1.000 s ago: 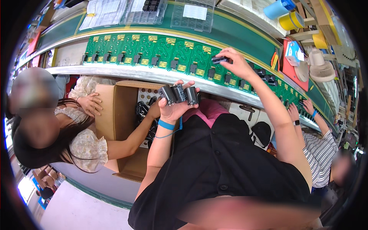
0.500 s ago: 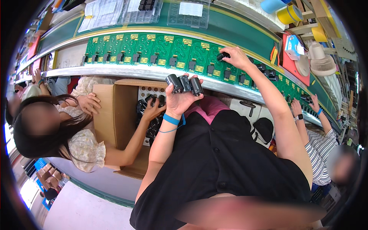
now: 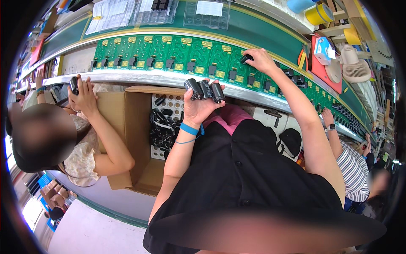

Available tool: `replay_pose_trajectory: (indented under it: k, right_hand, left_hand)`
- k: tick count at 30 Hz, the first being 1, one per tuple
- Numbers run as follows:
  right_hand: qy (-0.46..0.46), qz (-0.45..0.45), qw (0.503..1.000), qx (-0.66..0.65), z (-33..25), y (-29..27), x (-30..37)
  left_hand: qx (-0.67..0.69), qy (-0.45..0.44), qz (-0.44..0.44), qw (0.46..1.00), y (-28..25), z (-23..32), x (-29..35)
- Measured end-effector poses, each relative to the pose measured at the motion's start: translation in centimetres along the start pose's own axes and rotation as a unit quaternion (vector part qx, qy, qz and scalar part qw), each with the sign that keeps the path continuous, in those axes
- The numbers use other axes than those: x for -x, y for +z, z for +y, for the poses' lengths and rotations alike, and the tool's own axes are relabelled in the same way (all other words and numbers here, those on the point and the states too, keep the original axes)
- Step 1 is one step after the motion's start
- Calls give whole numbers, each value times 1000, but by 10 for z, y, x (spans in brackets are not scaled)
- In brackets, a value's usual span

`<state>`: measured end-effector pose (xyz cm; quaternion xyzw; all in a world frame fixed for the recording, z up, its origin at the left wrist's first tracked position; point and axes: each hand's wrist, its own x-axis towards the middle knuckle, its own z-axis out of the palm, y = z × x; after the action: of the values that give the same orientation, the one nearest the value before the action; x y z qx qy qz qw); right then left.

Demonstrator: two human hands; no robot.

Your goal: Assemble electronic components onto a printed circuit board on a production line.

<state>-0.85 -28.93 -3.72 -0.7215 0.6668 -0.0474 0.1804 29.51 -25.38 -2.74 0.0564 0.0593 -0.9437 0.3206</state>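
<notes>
Standing nearest: one person in a black shirt, both bare forearms reaching forward. Item: left-hand grip, palm upward, fingers half curled, holding three black cylinders side by side in front of the metal rail; blue wristband with cord at the wrist. Item, leftward: cardboard box, unlidded, containing a white perforated tray and a jumbled heap of dark cylinders. Item, beside the box: a co-worker's hand, raised, with one upright dark cylinder. Item, beyond the rail: a row of green circuit boards laid along the table, small black blocks on their near side. Item: right-hand grip, fingertips pinched close on a single black cylinder, tilted, above one board; whether it touches, I cannot tell. Item, farther right: a co-worker in a striped shirt. Item, far side: clear plastic tray, white papers, blue tissue box, beige fan.
</notes>
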Motion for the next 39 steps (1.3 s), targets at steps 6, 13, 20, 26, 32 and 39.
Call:
replay_pose_trajectory:
  k: [6, 13, 20, 26, 32, 39]
  right_hand:
    - [60, 14, 997, 40, -13, 1, -1]
    - [73, -10, 995, 73, -14, 3, 0]
    - [20, -176, 925, -337, -108, -20, 22]
    - [-43, -209, 929, -301, -116, -7, 25]
    - [108, -318, 806, -488, -112, -25, 34]
    - [7, 48, 964, -261, -43, -42, -5]
  left_hand:
    - [3, 0, 3, 1000, 1, 0, 0]
    - [10, 0, 7, 1000, 6, 1, -1]
    - [-11, -9, 15, 1000, 0, -1, -5]
    - [-163, -32, 62, 984, 1, -7, -11]
    - [-81, -48, 0, 996, 2, -9, -9]
    - [-75, -13, 8, 997, 1, 4, -10]
